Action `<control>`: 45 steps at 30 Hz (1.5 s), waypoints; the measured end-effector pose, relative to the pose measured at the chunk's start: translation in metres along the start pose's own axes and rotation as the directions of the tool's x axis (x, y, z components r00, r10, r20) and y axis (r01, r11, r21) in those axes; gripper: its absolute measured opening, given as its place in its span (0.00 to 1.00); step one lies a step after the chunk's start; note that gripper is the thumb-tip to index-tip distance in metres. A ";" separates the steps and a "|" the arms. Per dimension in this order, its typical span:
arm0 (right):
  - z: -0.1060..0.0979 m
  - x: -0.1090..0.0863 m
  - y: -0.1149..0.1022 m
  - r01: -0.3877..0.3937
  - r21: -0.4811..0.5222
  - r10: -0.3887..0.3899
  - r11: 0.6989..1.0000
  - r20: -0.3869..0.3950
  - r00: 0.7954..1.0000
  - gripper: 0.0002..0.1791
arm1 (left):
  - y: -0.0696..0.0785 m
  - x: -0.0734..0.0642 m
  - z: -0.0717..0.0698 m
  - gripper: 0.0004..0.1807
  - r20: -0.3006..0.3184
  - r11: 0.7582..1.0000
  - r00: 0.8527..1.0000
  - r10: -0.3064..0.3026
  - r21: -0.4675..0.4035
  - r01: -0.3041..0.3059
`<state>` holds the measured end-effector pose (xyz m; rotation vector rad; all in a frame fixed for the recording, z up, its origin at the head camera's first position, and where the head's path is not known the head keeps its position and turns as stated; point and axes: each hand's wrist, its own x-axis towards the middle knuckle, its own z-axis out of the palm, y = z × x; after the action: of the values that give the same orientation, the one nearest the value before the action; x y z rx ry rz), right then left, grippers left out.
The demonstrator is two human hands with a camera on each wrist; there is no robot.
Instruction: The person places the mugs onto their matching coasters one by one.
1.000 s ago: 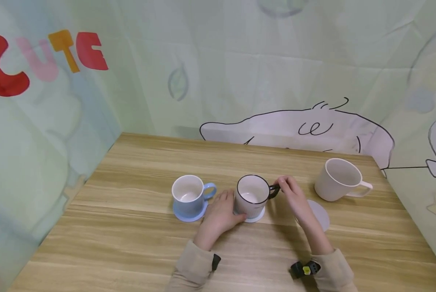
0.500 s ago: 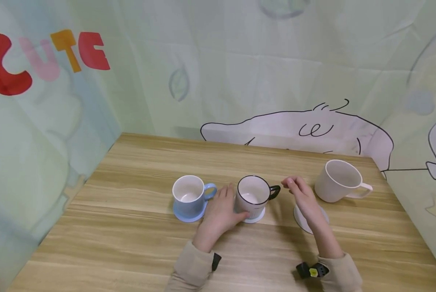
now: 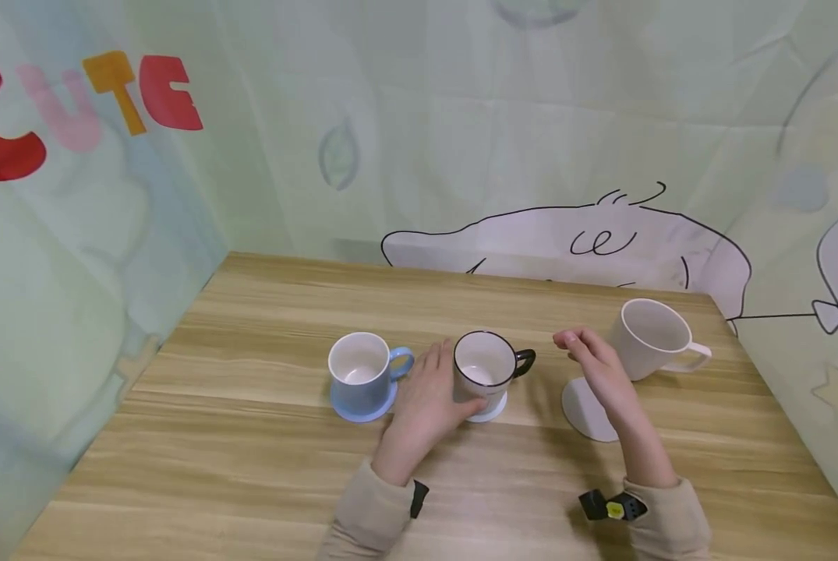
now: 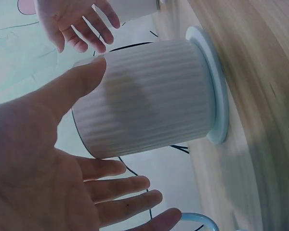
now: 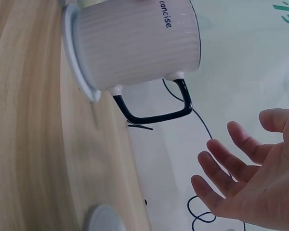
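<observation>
A white ribbed mug [image 3: 485, 366] with a dark rim and black handle [image 5: 154, 118] stands upright on a pale blue coaster [image 4: 219, 96]. In the right wrist view its side bears the word "concise". My left hand [image 3: 429, 393] is at the mug's left side, fingers spread and straight; in the left wrist view the thumb overlaps the mug near its rim. Off to the right of the black handle, my right hand [image 3: 597, 370] hangs apart from it, with loosely bent fingers and nothing in them.
A blue mug [image 3: 360, 370] sits on a blue coaster [image 3: 362, 409] left of my left hand. A larger plain white mug [image 3: 646, 339] stands at the back right, partly behind my right hand. In front of it lies a grey-white coaster [image 3: 583, 409] on the wooden table [image 3: 250, 483].
My right hand has let go of the black handle and moved right, over toward the plain white mug. The left hand has loosened slightly beside the ribbed mug, which stays in place.
</observation>
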<state>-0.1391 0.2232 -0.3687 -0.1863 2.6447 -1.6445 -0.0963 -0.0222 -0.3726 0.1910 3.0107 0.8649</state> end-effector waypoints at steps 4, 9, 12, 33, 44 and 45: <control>-0.005 0.000 -0.002 -0.002 0.025 0.002 1.000 0.011 1.000 0.26 | 0.003 -0.001 -0.002 0.54 -0.026 1.000 1.000 0.006 0.015 -0.005; -0.008 0.001 -0.001 0.020 0.066 -0.022 0.998 0.022 1.000 0.25 | 0.007 -0.003 -0.006 0.55 -0.049 1.000 0.999 0.010 0.024 -0.009; -0.010 0.001 -0.001 0.041 0.080 -0.043 0.996 0.031 0.999 0.26 | 0.009 -0.004 -0.007 0.55 -0.065 0.999 0.998 0.017 0.030 -0.015; -0.036 -0.010 0.000 0.101 0.135 -0.099 0.986 -0.022 0.995 0.21 | 0.023 -0.014 -0.014 0.53 -0.088 0.997 0.995 0.057 0.050 -0.052; -0.050 -0.014 0.003 0.130 0.159 -0.127 0.979 -0.028 0.991 0.21 | 0.034 -0.023 -0.018 0.50 -0.139 0.988 0.982 0.129 0.102 -0.116; -0.050 -0.014 0.003 0.132 0.165 -0.128 0.978 -0.030 0.991 0.21 | 0.035 -0.023 -0.019 0.50 -0.148 0.987 0.979 0.139 0.102 -0.125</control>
<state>-0.1296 0.2712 -0.3499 -0.3479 2.5412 -1.9051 -0.0697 -0.0055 -0.3390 0.3437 3.2175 0.7841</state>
